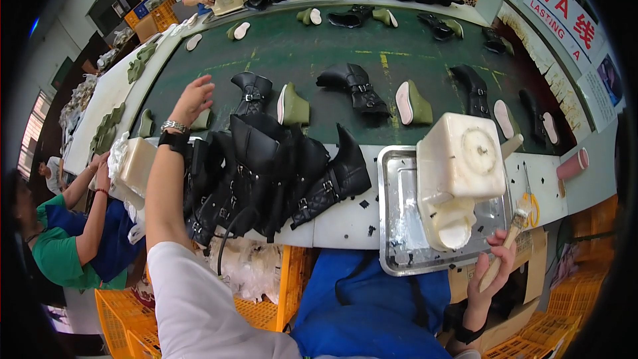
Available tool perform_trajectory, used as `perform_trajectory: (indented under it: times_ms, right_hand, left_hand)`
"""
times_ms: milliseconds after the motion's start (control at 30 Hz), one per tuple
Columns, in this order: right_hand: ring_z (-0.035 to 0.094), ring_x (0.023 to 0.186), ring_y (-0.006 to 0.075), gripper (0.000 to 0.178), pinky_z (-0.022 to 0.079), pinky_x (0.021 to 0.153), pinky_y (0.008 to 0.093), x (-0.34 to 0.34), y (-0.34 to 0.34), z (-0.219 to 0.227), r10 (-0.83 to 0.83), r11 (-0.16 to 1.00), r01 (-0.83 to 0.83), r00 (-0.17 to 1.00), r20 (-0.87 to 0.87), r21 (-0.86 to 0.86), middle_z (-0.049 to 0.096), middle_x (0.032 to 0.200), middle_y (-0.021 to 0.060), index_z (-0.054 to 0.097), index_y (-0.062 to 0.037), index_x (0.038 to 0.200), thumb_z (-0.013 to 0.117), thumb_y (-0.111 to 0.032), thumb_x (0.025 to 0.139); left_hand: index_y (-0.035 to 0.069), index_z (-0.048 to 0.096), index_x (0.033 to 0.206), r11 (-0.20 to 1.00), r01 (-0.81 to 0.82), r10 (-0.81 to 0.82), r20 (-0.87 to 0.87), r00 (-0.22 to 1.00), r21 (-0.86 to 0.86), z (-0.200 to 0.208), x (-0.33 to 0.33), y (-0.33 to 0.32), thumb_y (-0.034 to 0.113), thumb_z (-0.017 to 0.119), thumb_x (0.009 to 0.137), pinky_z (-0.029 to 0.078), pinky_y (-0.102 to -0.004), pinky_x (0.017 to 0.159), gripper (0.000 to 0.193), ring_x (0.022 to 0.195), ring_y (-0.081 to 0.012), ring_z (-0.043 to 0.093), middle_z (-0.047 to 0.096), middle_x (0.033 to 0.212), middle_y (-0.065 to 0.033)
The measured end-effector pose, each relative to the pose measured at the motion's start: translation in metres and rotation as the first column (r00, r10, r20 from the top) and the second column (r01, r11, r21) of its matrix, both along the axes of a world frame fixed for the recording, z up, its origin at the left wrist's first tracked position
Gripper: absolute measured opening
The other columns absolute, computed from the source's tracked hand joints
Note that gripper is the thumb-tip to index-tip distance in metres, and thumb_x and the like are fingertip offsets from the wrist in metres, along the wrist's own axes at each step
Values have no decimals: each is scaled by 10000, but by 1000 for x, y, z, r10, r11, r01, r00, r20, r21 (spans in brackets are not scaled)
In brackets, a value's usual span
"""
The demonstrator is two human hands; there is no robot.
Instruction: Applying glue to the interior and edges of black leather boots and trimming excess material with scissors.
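— Where does the person have the hands?

— The left hand [191, 102] is at ten o'clock of the view, fingers loosely open, over the green surface [299, 46], near a buckled black boot [250, 86]. The right hand [478, 279], at four o'clock, is gripping a brush [512, 234]; its bristles point toward one o'clock, just beside the yellow-handled scissors [530, 201].

— And what lies about them?

— A metal tray [393, 206] with black scraps is on the white desk [332, 236], also toward four o'clock. On it stands a cream-coloured container [442, 173] with a round cup. At nine o'clock, a pile of black boots [256, 149] rests on the desk.

— And farther away?

— Green wedge soles [420, 103] stand at eleven and two o'clock.
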State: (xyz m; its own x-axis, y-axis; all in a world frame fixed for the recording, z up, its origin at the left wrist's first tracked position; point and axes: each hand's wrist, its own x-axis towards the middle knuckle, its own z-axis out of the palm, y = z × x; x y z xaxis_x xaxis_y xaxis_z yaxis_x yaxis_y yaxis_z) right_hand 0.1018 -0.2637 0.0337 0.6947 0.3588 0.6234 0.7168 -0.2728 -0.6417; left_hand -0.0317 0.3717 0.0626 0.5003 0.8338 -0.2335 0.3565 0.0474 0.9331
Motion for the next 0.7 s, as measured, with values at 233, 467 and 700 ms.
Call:
perform_trajectory:
  times_ms: [233, 467, 700]
  right_hand:
    - [516, 846, 237, 174, 429, 794, 347, -11, -20, -6, 66, 996, -67, 998, 21, 54, 466, 1105, 191, 421, -44, 950, 537, -36, 820]
    - [516, 818, 224, 143, 428, 769, 333, -17, -43, -8, 76, 989, -81, 996, 40, 122, 467, 1102, 208, 421, -33, 944, 512, -43, 833]
    - [513, 797, 208, 119, 427, 769, 326, -21, -52, -8, 78, 988, -79, 997, 13, 130, 467, 1092, 203, 428, -22, 935, 492, -23, 835]
  left_hand:
    - [107, 413, 1309, 923, 264, -276, 2, 961, 279, 56, -39, -126, 206, 614, 830, 394, -273, 893, 528, 1046, -135, 493, 500, 1194, -50]
    - [17, 467, 1240, 870, 201, -209, -33, 977, 451, 9, -78, -165, 113, 634, 764, 403, -288, 911, 514, 1063, -205, 522, 539, 1165, -130]
    - [15, 494, 1188, 566, 396, 264, -614, 744, 723, -73, -145, -135, 140, 680, 666, 430, -371, 901, 568, 1049, -339, 531, 561, 1114, -209]
